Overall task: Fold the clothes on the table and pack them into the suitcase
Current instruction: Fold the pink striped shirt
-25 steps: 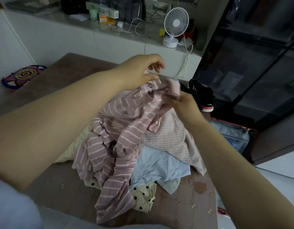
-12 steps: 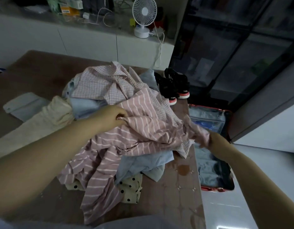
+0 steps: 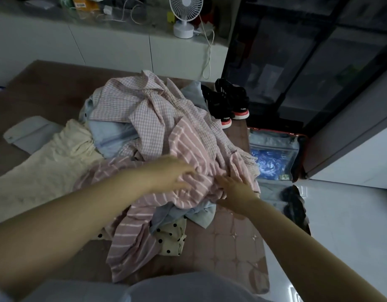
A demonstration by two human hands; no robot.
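One brown worktop (image 3: 231, 247) carries a single loose heap of clothes (image 3: 157, 131), none folded, lying from its middle toward the right edge. One suitcase (image 3: 297, 149) lies open on the floor just beside that right edge, with a blue patterned thing behind a clear pocket in its far half.

In the heap, one pair of cream trousers (image 3: 46, 166) stretches toward the left edge. One pink striped shirt (image 3: 194, 153) lies on top and trails down to the near edge. One pink checked shirt (image 3: 131, 105) lies crumpled on the far side. Pale blue cloth (image 3: 109, 136) shows in two places, under the checked shirt and under the striped shirt (one garment or two, I cannot tell). One cream polka-dot piece (image 3: 170, 238) peeks out near the front. One flat grey piece (image 3: 29, 134) lies apart, near the left edge.

Two black shoes (image 3: 227, 103) with red-and-white soles sit side by side at the far right corner. One white fan (image 3: 185, 12) stands on the cabinet (image 3: 122, 44) beyond the far edge.

Both hands are on the striped shirt, near each other. The right hand (image 3: 233, 186) lies flat, fingers straight and spread on the cloth. The left hand (image 3: 168, 173) is blurred, and whether it grips the fabric I cannot tell.
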